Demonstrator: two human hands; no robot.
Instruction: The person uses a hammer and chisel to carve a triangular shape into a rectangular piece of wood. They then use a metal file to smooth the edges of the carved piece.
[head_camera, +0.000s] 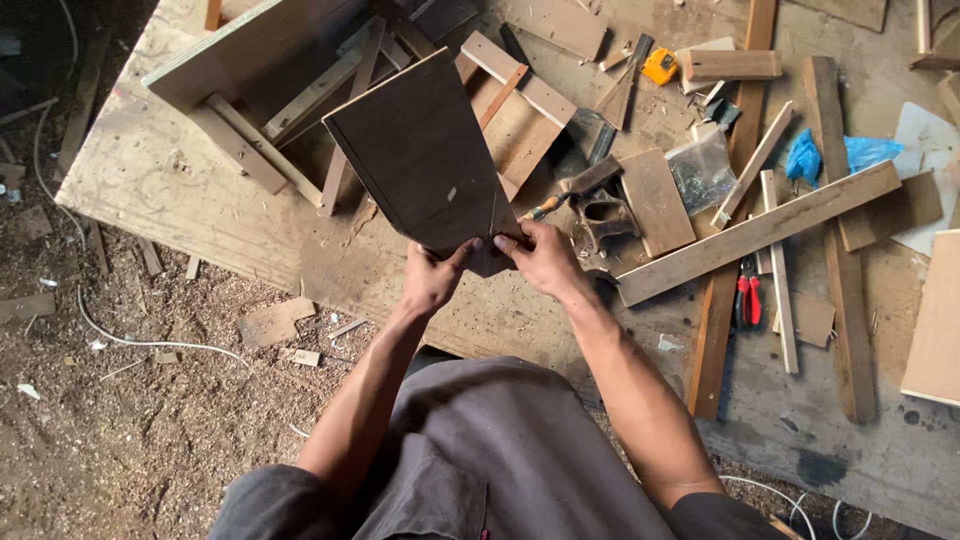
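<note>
Dark brown wooden panel (420, 155), one piece, held upright above near edge of worktop (180, 200), gripped at its near lower corner. Left hand (432, 280) closed on panel edge, thumb on top. Right hand (545, 258) closed on same corner, just beside left. Right of hands: one hand plane (600, 218), one chisel (545, 208), one long plank (760, 232). Further right: one red-handled pliers (748, 298), one blue plastic bag (835, 155). Far: one yellow tape measure (660, 66). Sawdust on floor (120, 420), left.

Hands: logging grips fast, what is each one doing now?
Left hand: closed on the dark wooden panel.
Right hand: closed on the same panel's lower edge.
</note>
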